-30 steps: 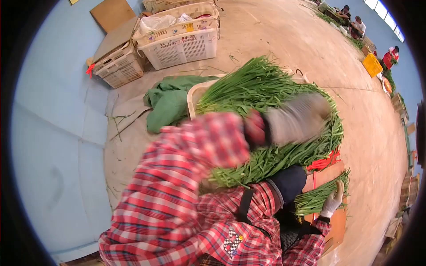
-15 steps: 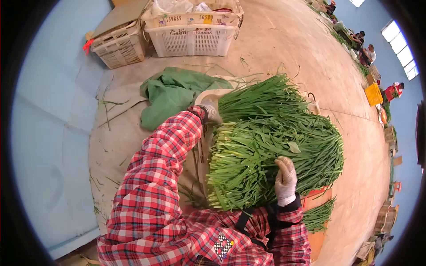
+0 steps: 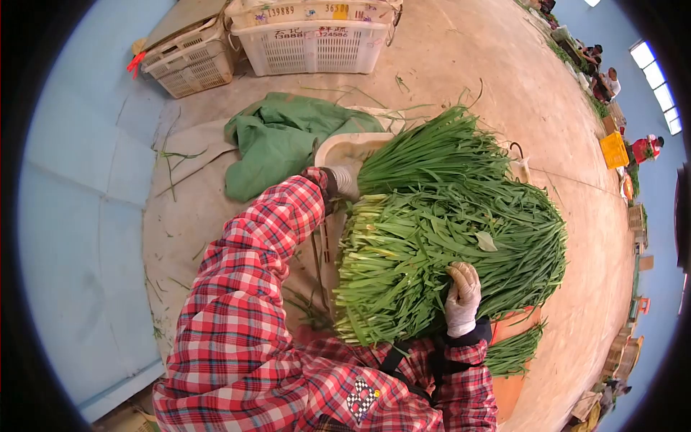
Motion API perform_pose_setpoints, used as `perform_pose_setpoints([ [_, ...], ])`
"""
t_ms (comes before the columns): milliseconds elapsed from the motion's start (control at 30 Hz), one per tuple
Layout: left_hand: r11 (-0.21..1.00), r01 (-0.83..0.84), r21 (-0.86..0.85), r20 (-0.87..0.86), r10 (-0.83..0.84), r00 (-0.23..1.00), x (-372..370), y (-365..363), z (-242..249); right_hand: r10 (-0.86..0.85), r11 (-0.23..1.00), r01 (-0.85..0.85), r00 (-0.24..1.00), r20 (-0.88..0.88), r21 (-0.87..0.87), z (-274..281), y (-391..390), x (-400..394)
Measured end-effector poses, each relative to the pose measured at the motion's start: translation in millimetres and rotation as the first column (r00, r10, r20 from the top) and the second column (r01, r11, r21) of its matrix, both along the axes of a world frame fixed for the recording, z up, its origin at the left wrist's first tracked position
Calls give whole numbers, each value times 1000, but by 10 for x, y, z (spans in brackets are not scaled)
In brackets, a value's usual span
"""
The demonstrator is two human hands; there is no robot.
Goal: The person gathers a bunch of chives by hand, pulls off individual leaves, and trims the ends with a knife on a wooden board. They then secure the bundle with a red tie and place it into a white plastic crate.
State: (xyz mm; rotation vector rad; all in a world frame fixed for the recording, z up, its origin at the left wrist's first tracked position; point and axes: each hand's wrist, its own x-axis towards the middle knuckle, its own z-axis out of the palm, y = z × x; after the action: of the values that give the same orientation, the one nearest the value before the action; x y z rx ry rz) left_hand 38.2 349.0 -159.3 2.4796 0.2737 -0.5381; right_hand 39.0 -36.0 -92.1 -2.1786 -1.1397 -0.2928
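— How do you hold your left arm?
— Your left arm (image 3: 248, 248) reaches forward, and the left hand (image 3: 345, 182) is gloved; I cannot see its fingers clearly.
— And your right hand (image 3: 463, 300)?
— It is nearer to your body, in a pale glove (image 3: 462, 317), with the fingers (image 3: 461, 273) bent.

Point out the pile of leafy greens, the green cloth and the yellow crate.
Pile of leafy greens (image 3: 425, 248), head view: among its middle leaves.
Green cloth (image 3: 270, 147), head view: its crumpled middle.
Yellow crate (image 3: 614, 150), head view: middle of its visible side.

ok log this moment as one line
left gloved hand: at stem ends of upper long-leaved green bunch | right gloved hand: on green leafy pile
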Motion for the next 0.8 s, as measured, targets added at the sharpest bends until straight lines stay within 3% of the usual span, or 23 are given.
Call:
perform_pose_setpoints([
  [67, 992, -40, 119, -52, 47, 998, 105, 17, -178, 24, 1000, -24, 997, -67, -3, 21, -32, 39],
  [167, 998, 52, 35, 10, -52, 999, 94, 83, 487, 84, 993, -62, 971, -224, 102, 104, -42, 158],
  [233, 983, 101, 151, 68, -112, 991, 51, -25, 951, 92, 992, -75, 981, -169, 105, 342, 112, 273],
  [300, 949, 170, 267, 57, -191, 980, 133, -177, 1305, 70, 997, -70, 998, -2, -41, 722, 452, 355],
  [367, 897, 248, 365, -27, -257, 966, 218, -312, 1532, 143, 989, -144, 988, -54, -33, 969, 886, 451],
  [400, 896, 242, 373, 39, -276, 960, 231, -370, 1594, 189, 981, -190, 981, -41, -36, 1023, 1105, 511],
  [500, 826, 339, 450, 8, -383, 924, 310, -620, 1896, 324, 944, -326, 945, -46, -47, 938, 1566, 707],
  [600, 827, 390, 404, 110, -468, 877, 320, -600, 2096, 310, 949, -313, 949, -64, -35, 792, 1707, 848],
  [633, 863, 399, 311, 31, -428, 903, 367, -592, 2116, 290, 956, -293, 952, -95, -22, 781, 1732, 872],
  [667, 879, 388, 275, 48, -416, 908, 360, -586, 2132, 274, 961, -274, 962, -5, 42, 758, 1751, 864],
  [700, 892, 382, 240, 63, -407, 911, 350, -587, 2157, 251, 968, -250, 965, -78, 25, 746, 1742, 859],
  [767, 894, 411, 179, 134, -436, 890, 384, -537, 1968, 187, 981, -194, 958, -216, -10, 766, 1712, 818],
  [800, 890, 429, 151, 169, -451, 876, 418, -514, 1877, 173, 983, -180, 976, -130, -44, 710, 1694, 854],
])
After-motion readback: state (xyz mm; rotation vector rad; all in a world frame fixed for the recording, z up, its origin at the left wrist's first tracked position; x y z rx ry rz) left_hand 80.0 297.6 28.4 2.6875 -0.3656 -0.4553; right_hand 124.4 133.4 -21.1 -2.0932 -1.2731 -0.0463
